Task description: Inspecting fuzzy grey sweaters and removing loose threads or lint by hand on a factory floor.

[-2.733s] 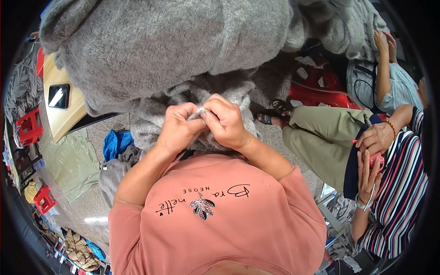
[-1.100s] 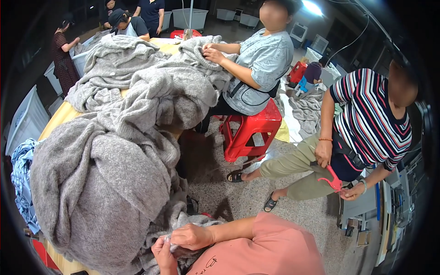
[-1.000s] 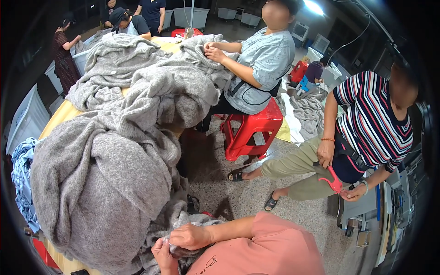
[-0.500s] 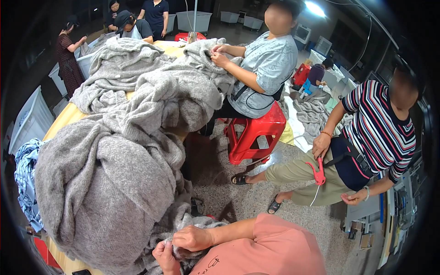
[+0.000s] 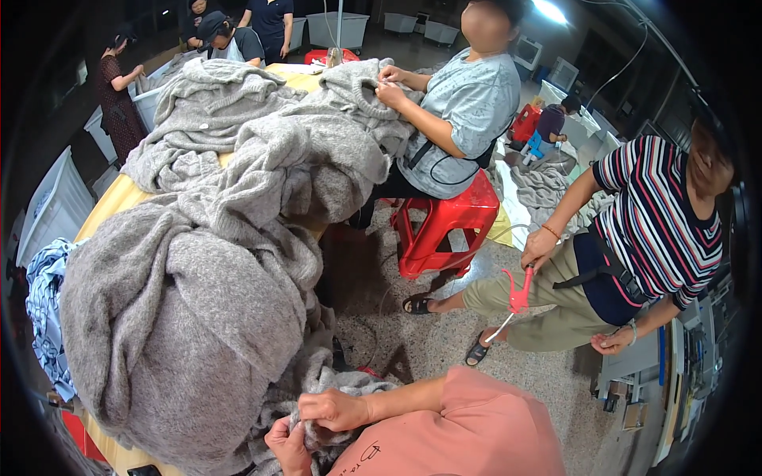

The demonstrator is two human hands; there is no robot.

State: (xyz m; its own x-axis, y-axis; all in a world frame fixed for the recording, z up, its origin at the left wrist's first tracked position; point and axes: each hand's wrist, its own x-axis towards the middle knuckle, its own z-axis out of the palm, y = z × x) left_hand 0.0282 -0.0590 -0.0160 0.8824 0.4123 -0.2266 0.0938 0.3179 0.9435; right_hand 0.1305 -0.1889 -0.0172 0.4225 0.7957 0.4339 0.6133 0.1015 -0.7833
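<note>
My left hand [image 5: 288, 446] and my right hand [image 5: 334, 409] sit close together at the bottom edge, both pinching a fold of a grey knit garment [image 5: 329, 381] in front of my salmon-pink shirt. The garment runs up into a big heap of grey knitwear [image 5: 182, 317] on the yellow table [image 5: 111, 208] to my left. Whether anything small is held between my fingers is hidden.
A person in a grey shirt sits on a red stool [image 5: 444, 230], handling knitwear at the table's far end. A person in a striped top [image 5: 659, 230] sits to the right and holds a pink tool [image 5: 517, 292]. More people stand at the back. White bins [image 5: 51, 208] line the left.
The view has swung up from my lap to the room. The striped-top person's hand with the pink tool has risen. My hands stay on the grey knit.
</note>
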